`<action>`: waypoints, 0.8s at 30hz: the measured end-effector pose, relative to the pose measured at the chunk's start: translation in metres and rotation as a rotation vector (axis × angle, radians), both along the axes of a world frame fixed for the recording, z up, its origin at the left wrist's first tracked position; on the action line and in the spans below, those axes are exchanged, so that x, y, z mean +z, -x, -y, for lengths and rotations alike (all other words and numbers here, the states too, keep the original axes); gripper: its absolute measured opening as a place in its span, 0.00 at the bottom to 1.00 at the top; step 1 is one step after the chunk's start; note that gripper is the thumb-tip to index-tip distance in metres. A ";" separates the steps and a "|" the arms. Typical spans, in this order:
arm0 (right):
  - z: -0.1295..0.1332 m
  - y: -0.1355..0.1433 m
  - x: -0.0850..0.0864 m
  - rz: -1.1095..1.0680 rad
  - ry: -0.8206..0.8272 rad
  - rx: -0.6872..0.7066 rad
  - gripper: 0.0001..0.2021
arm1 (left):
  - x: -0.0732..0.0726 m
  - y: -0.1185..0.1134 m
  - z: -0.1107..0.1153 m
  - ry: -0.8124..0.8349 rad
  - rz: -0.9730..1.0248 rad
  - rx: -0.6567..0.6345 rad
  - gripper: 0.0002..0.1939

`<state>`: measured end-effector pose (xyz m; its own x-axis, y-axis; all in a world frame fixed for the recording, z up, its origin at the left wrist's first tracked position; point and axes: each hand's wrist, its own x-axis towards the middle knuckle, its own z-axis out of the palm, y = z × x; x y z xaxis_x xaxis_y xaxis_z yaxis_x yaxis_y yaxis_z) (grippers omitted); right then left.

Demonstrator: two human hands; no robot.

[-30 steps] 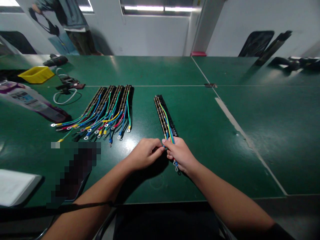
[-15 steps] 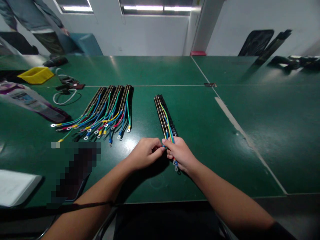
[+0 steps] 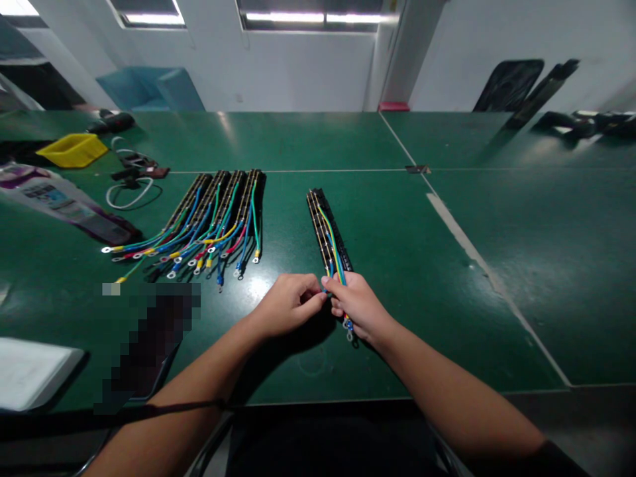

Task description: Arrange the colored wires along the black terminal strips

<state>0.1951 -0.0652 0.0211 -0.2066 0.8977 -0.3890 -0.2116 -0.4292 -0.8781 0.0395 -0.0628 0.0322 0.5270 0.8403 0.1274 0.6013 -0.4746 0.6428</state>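
A long black segmented strip (image 3: 320, 228) with brass-coloured bars lies on the green table, its near end towards me. Blue, green and yellow wires (image 3: 338, 255) run along it and pass into my right hand (image 3: 360, 305), which is closed around the bundle. Below that hand, the bundle's ring terminals (image 3: 350, 328) stick out. My left hand (image 3: 288, 305) meets it from the left, thumb and forefinger pinched on a bluish wire beside the right thumb. The fingers partly hide the strip's near end.
Several similar wired strips (image 3: 251, 189) lie side by side on the left, their coloured leads fanned towards me. Farther left are a plastic package (image 3: 64, 202), a yellow bin (image 3: 74, 151) and a white cable (image 3: 130, 195). A white box (image 3: 37, 371) and a blurred-out dark object (image 3: 149, 344) lie nearer.
My hands and the strip show almost no movement. The person in the background has shifted left, mostly out of view, uncovering the blue armchair.
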 end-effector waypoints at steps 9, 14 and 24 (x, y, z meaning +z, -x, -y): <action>0.000 -0.001 0.000 -0.012 -0.002 0.013 0.14 | 0.002 -0.001 -0.001 0.015 -0.042 -0.029 0.14; -0.001 -0.002 0.001 -0.009 0.000 0.015 0.14 | 0.001 0.000 0.000 0.003 -0.024 -0.014 0.13; -0.001 -0.002 0.000 -0.059 0.036 0.010 0.15 | -0.001 0.002 -0.002 -0.018 -0.024 -0.007 0.11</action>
<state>0.1974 -0.0644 0.0210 -0.2390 0.8811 -0.4081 -0.2580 -0.4628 -0.8481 0.0376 -0.0607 0.0313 0.5356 0.8344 0.1299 0.6130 -0.4900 0.6198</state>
